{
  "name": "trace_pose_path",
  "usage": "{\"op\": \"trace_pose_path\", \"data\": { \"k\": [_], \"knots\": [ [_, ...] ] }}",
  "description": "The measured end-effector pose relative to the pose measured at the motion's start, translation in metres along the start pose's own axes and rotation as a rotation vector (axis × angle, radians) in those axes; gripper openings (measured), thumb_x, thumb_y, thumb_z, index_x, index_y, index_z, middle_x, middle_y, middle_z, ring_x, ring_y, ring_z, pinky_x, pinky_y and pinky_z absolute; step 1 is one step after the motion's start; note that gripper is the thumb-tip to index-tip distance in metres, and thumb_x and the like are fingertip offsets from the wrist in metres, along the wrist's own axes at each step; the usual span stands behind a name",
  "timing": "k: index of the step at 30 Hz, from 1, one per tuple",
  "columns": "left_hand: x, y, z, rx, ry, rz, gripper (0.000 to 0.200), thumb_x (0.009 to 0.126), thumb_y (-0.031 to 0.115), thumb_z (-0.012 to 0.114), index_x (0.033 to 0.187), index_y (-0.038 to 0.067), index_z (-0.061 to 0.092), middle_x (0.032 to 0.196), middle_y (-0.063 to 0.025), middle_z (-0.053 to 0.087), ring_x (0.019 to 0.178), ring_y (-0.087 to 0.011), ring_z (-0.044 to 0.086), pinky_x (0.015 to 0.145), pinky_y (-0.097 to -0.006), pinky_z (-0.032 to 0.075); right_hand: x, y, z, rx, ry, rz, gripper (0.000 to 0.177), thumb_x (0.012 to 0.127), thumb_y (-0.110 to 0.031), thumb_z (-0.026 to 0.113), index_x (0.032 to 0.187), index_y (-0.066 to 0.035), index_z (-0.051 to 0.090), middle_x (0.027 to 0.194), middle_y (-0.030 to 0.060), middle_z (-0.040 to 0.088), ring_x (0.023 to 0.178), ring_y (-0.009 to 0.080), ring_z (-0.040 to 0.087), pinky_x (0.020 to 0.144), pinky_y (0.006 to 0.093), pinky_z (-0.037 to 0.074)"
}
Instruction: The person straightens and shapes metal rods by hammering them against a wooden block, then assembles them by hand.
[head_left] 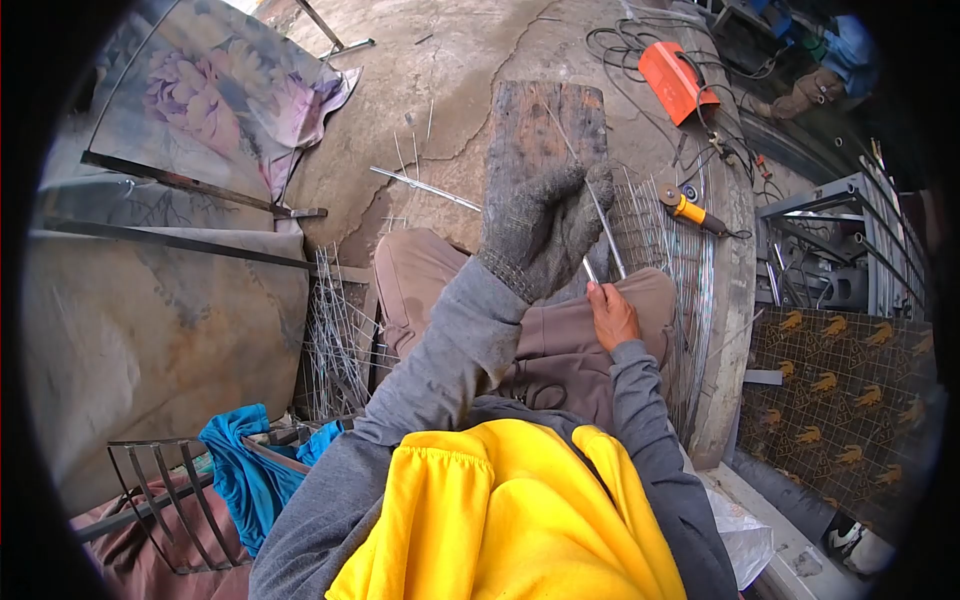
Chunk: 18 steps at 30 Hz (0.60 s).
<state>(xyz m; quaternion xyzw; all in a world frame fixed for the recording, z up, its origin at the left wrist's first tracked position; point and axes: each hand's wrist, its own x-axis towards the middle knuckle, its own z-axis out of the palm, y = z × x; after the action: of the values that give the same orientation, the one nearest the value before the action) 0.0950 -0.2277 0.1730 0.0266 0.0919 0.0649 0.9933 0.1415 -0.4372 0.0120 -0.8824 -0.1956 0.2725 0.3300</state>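
Observation:
My left hand [535, 230], in a dark grey knitted glove, is raised in front of my knees with its fingers curled around a thin metal rod [607, 232]. The rod slants from over the wooden board [525, 130] down past the fingers toward my right thigh. My right hand [614, 318] is bare and closed on a short shiny metal bar [589, 269], whose end sticks out past thumb and forefinger. The two metal pieces are close together near my right knee. Scorched and worn, the board lies on the ground beyond the glove.
A yellow angle grinder [692, 212] lies to the right, beside wire mesh [650, 215]. Farther off are an orange welding machine [672, 82] and tangled cables. Metal frames [850, 210] stand at right. Cloth-covered panels [180, 320] fill the left. Another person's leg [805, 92] shows at upper right.

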Motion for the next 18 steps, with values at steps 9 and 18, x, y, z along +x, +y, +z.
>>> {"op": "trace_pose_path", "data": {
  "k": [9, 18],
  "knots": [
    [-0.019, 0.068, -0.046, 1.357, 0.174, -0.264, 0.025, 0.096, 0.019, 0.057, 0.118, 0.006, 0.06, 0.088, -0.0042, 0.065, 0.073, -0.0118, 0.061, 0.067, -0.0275, 0.053, 0.0, -0.001, 0.0, 0.012, 0.009, 0.003, 0.054, 0.096, -0.057, 0.042, 0.095, -0.004, 0.057, 0.092, 0.0263, 0.064, 0.092, 0.0504, 0.057, 0.078, 0.0536, 0.043],
    [-0.013, 0.181, -0.166, 2.469, -0.046, -0.333, 0.023, 0.091, 0.014, 0.055, 0.11, 0.007, 0.066, 0.113, -0.0114, 0.066, 0.107, -0.0281, 0.061, 0.092, -0.0385, 0.048, 0.0, 0.0, 0.002, 0.0, 0.015, -0.001, 0.054, 0.096, -0.056, 0.043, 0.095, -0.004, 0.058, 0.092, 0.0254, 0.065, 0.091, 0.0491, 0.057, 0.078, 0.0528, 0.044]
  ]
}}
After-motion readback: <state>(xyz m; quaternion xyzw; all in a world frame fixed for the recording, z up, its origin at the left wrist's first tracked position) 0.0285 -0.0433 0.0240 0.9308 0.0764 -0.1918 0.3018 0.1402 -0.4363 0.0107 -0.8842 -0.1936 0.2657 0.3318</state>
